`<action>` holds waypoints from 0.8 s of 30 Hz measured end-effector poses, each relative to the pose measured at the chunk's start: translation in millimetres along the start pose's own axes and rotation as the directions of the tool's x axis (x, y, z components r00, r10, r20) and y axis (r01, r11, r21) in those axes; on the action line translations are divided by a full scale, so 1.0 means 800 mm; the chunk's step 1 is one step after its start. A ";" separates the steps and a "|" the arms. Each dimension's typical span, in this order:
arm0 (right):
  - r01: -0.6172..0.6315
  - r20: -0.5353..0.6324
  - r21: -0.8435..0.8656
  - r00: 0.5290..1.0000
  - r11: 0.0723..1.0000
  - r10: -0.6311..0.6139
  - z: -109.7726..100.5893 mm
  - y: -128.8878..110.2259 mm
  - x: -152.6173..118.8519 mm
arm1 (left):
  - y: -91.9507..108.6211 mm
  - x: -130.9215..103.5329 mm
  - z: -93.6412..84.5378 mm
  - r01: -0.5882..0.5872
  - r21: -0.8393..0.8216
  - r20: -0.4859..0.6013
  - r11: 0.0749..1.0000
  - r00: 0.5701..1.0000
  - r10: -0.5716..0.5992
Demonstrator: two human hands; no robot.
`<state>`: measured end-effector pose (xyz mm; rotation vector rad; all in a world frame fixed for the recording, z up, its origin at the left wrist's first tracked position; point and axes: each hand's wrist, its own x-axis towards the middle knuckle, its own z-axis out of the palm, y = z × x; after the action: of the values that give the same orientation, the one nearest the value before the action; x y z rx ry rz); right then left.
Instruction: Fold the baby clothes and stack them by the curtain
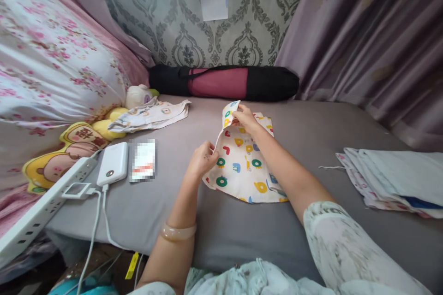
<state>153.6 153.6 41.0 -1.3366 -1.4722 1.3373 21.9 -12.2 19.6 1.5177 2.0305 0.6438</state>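
Observation:
A white cloth with colourful letter-like prints lies on the grey sheet in front of me. Its left edge is lifted and partly folded over. My left hand pinches that edge at the cloth's left side, fingers closed on the fabric. Farther forward, my right hand grips the raised upper corner between thumb and fingers. The cloth's far right part lies flat behind my right forearm, which hides some of it.
At left are a power strip, a white power bank with cables, a blurred packet, plush toys and a patterned cloth. A black and pink bag lies along the wall. Folded fabrics are stacked at right.

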 end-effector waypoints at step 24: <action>0.187 -0.014 -0.832 0.934 0.522 -0.358 -0.043 0.066 -0.003 | -0.004 0.001 0.037 -0.413 0.226 0.153 0.882 0.909 0.387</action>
<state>198.3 154.3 -3.2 -1.6050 -2.1834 0.2244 38.7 -10.5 -4.7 2.1111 1.7830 0.4527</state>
